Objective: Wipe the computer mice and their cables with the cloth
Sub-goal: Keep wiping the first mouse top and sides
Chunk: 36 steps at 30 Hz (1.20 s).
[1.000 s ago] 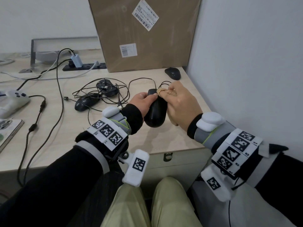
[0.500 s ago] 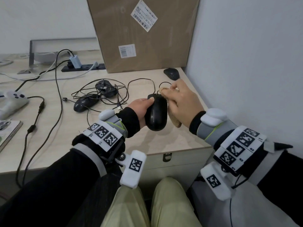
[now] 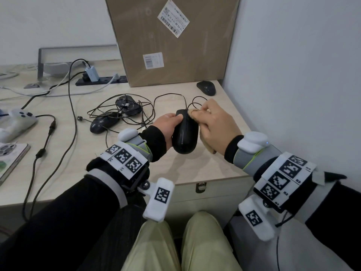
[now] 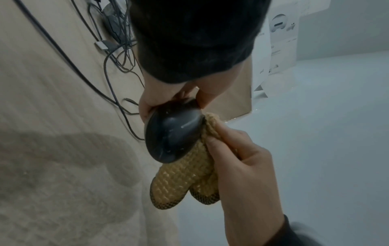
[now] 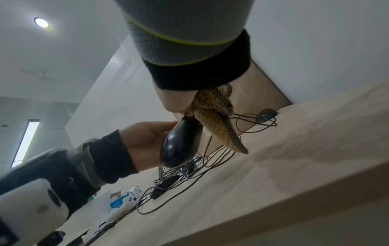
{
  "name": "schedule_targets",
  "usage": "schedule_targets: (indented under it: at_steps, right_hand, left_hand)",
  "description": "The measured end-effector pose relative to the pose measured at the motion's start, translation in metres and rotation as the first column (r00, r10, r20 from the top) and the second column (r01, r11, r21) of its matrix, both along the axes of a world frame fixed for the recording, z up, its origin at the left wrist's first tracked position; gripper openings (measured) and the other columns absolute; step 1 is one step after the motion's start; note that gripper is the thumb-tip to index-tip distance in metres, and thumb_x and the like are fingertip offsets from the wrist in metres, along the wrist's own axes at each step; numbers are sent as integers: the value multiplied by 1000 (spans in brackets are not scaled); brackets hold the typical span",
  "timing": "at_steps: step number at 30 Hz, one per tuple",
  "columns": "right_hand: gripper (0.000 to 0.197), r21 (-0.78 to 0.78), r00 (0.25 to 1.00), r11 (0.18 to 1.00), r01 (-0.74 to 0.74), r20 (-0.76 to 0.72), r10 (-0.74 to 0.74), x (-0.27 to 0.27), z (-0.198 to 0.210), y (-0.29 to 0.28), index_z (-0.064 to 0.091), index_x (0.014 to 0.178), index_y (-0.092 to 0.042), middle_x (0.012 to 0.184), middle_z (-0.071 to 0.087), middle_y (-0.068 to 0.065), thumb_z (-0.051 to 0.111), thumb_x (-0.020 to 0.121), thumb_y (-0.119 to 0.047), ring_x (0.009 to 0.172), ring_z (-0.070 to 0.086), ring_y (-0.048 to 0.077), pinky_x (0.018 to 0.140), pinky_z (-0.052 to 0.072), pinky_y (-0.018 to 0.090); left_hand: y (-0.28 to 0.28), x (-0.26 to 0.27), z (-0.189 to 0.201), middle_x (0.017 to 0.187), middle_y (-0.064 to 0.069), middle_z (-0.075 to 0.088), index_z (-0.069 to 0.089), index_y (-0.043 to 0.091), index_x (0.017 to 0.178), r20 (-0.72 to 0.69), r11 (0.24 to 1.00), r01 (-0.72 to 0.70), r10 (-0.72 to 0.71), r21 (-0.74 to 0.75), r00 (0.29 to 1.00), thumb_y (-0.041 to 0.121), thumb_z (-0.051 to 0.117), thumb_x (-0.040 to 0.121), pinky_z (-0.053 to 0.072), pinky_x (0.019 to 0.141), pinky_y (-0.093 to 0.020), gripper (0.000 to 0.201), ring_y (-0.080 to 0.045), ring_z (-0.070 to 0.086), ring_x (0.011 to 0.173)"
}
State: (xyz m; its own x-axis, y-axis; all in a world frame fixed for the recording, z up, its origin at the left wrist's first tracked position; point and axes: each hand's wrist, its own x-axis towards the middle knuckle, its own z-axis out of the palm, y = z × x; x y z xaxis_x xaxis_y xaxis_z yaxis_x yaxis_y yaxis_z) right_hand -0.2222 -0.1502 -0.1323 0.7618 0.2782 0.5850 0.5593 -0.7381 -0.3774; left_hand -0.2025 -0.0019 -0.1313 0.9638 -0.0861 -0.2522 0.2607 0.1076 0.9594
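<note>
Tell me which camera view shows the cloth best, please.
The left wrist view: the woven tan cloth hangs there large, pinched by the right hand. The right wrist view shows a dangling end; the head view shows only small parts beside the hand.

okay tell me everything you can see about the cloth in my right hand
The cloth is tan, coarse and knitted-looking, with a dark checked border at its ends. It is folded or bunched into hanging lobes. The right hand pinches its upper part and presses it against the right side of the black mouse, which the left hand holds above the desk. Its loose ends dangle freely.
</note>
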Motion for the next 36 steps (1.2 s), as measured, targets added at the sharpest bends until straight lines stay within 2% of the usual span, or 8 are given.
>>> schedule_targets:
  at_steps: [6, 10, 12, 17, 21, 31, 34, 36]
  right_hand:
    - [37, -88, 993, 989, -122, -3, 122, -14, -5, 2, 74, 82, -14, 83, 56, 10, 38, 75, -14, 59, 51, 24, 51, 46, 30]
    - [29, 59, 1000, 998, 10, 10, -11, -4, -2, 3, 72, 96, -13, 90, 55, 10, 48, 80, -7, 66, 48, 19, 58, 44, 27]
    - [28, 55, 998, 997, 54, 5, -55, 1, 0, 8, 70, 101, -10, 93, 55, 13, 50, 82, -6, 69, 50, 24, 59, 47, 31]
    - [31, 11, 1000, 1000, 22, 13, -22, 0, -3, 11, 70, 103, -5, 95, 55, 19, 48, 81, -1, 73, 56, 32, 62, 44, 29]
    - [29, 29, 1000, 999, 17, 13, -18, -2, -5, 8, 70, 102, -3, 95, 55, 19, 49, 83, 1, 76, 57, 31, 64, 44, 27]
    - [29, 54, 999, 999, -7, 41, 5, -3, -8, 2, 72, 96, -4, 95, 56, 18, 49, 80, 5, 82, 59, 27, 68, 41, 21]
    - [31, 37, 996, 999, -27, 90, 23, -6, -10, -2, 72, 94, -2, 90, 57, 20, 46, 77, 4, 74, 60, 31, 64, 48, 27]
    - [31, -3, 993, 999, -38, 110, 39, -8, -12, -5, 72, 92, -2, 88, 58, 21, 46, 76, 3, 69, 59, 32, 62, 45, 26]
  left_hand:
    - [3, 4, 0, 89, -10, 59, 50, 2, 123, 2, 998, -58, 58, -8, 998, 13, 42, 99, 50, 84, -39, 27, -24, 58, 82]
    - [0, 2, 0, 89, -9, 59, 50, 6, 118, -6, 1000, -14, 14, -20, 1000, 14, 44, 99, 51, 80, -37, 22, -21, 58, 82]
    - [-1, 1, 1, 89, -9, 59, 50, 7, 115, -10, 1000, 9, -10, -25, 1000, 15, 44, 99, 51, 81, -38, 18, -22, 59, 83]
    - [-1, 1, 1, 87, -10, 60, 51, 5, 108, -7, 997, 1, -1, -82, 1000, 13, 42, 100, 51, 80, -37, 15, -21, 60, 80]
    - [-4, -2, -2, 87, -11, 61, 55, 6, 97, -21, 995, 32, -34, -99, 999, 13, 45, 99, 52, 76, -35, 12, -21, 60, 78]
    - [-11, -3, -3, 83, -14, 62, 57, 4, 90, -7, 997, 9, -10, -80, 1000, 7, 50, 95, 52, 69, -32, 9, -22, 61, 74]
    - [-13, -3, -4, 80, -13, 61, 56, 4, 87, -2, 998, 2, -2, -57, 1000, 6, 50, 95, 52, 69, -31, 10, -22, 60, 72]
    - [-13, -2, -4, 81, -14, 61, 57, 3, 89, -6, 998, -6, 6, -58, 1000, 6, 49, 95, 52, 72, -33, 10, -23, 60, 72]
